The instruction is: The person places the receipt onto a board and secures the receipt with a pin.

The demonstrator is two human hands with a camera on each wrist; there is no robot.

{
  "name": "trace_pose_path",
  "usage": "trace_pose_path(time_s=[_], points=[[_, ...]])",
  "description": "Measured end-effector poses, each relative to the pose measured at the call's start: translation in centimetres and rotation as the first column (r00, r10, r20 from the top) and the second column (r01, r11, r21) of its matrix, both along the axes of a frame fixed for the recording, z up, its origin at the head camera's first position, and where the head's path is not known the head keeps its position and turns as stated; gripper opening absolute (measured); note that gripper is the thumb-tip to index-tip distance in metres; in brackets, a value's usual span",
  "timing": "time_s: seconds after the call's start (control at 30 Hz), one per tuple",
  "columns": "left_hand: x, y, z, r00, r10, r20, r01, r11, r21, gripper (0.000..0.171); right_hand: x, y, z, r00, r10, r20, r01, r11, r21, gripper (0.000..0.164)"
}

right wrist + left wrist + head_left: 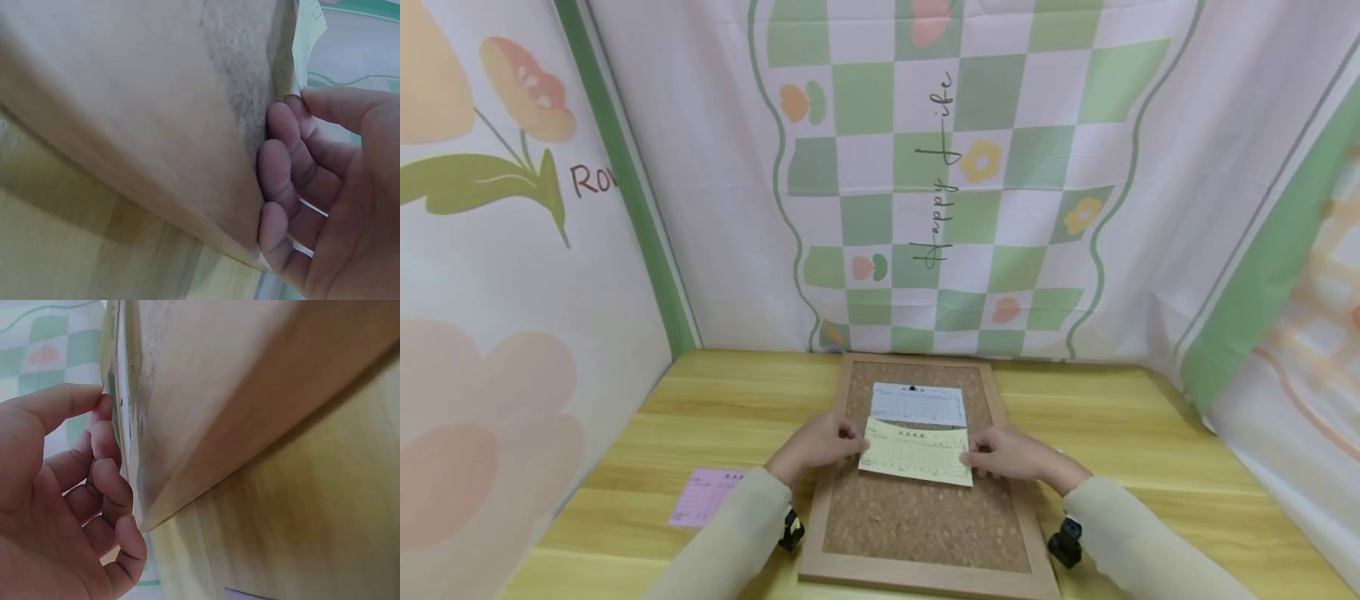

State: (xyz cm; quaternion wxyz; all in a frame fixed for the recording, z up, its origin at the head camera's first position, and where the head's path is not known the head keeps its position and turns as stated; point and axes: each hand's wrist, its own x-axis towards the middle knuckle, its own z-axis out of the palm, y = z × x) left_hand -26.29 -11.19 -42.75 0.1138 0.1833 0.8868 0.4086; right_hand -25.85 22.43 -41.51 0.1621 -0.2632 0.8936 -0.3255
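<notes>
Both hands hold a pale yellow printed form (916,452) above the middle of a cork board (925,521). My left hand (822,443) pinches its left edge between thumb and index finger; the other fingers curl loosely, as the left wrist view shows. At the right edge, my right hand (1011,452) pinches the sheet the same way, its lower fingers beside the board's wooden frame (156,125). Just beyond the yellow form, a light blue form (917,403) lies on the cork with a black pushpin (912,388) at its top edge. The yellow form covers the blue one's lower edge.
A pink form (703,493) lies on the wooden table (647,433) left of the board, partly behind the left sleeve. A printed curtain (722,250) hangs along the table's back edge, with more cloth at both sides. Each wrist wears a small black camera (1066,542).
</notes>
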Motion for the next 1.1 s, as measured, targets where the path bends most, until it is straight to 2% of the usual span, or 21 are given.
trace_pose_path(time_s=[0.13,0.43,0.73,1.1], points=[[-0.3,0.1,-0.4,1.000,0.004,-0.002,-0.004,1.000,-0.021,0.033,-0.2,-0.1,-0.2,1.000,-0.002,-0.007,0.002,1.000,0.029,0.033],[-0.8,0.2,-1.1,1.000,0.021,-0.006,-0.022,0.999,-0.048,0.037,-0.2,-0.5,-0.2,0.997,-0.069,0.033,0.067,0.996,0.067,0.031],[-0.8,0.6,-0.7,0.998,0.049,0.026,-0.047,0.996,-0.079,0.035,-0.3,-0.8,-0.2,0.992,-0.105,0.064,0.098,0.989,0.108,0.031],[-1.0,0.7,-0.8,0.997,0.070,0.040,-0.067,0.994,-0.083,0.038,-0.6,-0.8,-0.2,0.991,-0.107,0.080,0.097,0.987,0.124,0.028]])
